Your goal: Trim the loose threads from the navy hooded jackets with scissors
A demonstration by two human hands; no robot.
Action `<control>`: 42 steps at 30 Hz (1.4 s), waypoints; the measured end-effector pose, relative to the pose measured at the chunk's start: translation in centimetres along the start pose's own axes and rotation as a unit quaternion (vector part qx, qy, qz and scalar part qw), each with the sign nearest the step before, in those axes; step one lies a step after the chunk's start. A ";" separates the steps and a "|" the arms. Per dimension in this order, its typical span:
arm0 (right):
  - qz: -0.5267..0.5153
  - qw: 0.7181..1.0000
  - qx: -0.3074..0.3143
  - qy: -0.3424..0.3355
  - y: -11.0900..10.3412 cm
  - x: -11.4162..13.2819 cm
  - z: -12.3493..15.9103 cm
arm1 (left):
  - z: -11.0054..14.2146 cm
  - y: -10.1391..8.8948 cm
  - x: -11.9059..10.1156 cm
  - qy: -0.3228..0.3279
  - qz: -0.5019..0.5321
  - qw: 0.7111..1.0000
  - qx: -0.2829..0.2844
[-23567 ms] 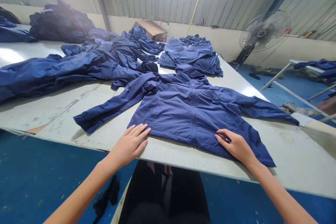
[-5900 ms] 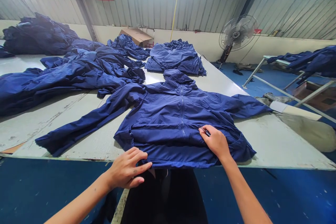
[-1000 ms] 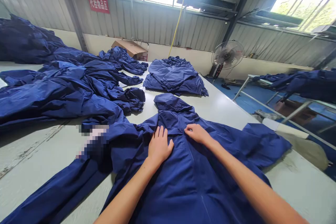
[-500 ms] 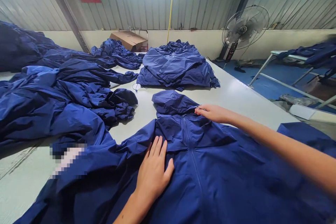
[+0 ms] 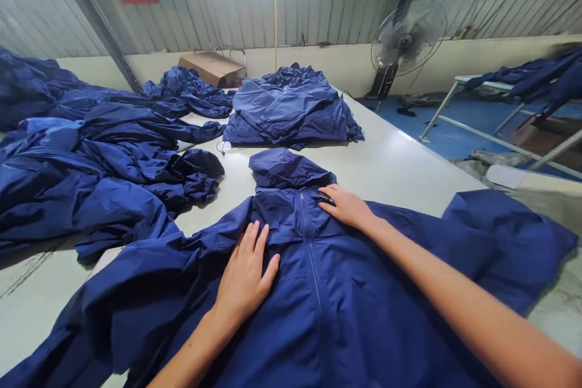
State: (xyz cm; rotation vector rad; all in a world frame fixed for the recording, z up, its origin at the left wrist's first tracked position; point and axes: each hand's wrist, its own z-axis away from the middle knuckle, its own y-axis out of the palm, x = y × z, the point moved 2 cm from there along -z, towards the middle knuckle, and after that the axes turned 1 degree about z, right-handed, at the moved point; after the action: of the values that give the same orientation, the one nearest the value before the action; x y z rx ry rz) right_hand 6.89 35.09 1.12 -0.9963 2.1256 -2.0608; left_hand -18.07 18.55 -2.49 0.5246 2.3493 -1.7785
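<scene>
Two bare hands, grips flat open and holding nothing, have moved up the garment. Left hand (image 5: pixel 245 273) presses the navy nylon hooded zip jacket (image 5: pixel 282 339) beside its zipper (image 5: pixel 311 273); right hand (image 5: pixel 345 206) rests at the collar (image 5: pixel 295 200). Jacket spreads across lower frame on the white worktop (image 5: pixel 386 163).

Item 1: slim bare left hand (image 5: pixel 245 273), with long tapered fingers (image 5: pixel 250 239), short nails and smooth skin. Item 2: narrow bare left forearm (image 5: pixel 191 354), directly below the left hand, slimming toward the wrist. Item 3: slim bare right hand (image 5: pixel 345 206), up and to the right of the left hand, matching it in shape. Item 4: long bare right forearm (image 5: pixel 473 309), right of the left hand, smooth and rounded, widening from the wrist toward the elbow end.
</scene>
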 end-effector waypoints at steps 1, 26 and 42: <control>-0.010 1.000 -0.010 0.003 0.1 0.1 0.5 | 0.1 -0.3 -0.3 -0.001 0.015 1.000 -0.016; -0.344 0.939 -0.023 0.018 1.1 3.7 9.6 | -6.2 2.8 -2.4 0.168 0.118 0.976 0.069; -0.373 0.926 -0.044 0.016 1.2 3.8 10.3 | -6.4 0.9 -3.3 0.136 0.408 0.903 0.025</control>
State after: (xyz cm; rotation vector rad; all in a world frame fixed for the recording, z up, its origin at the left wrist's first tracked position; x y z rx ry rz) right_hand 7.77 24.14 0.29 -2.0540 2.0580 -2.2459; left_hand -14.08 24.23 -0.36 1.5647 1.7641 -1.4015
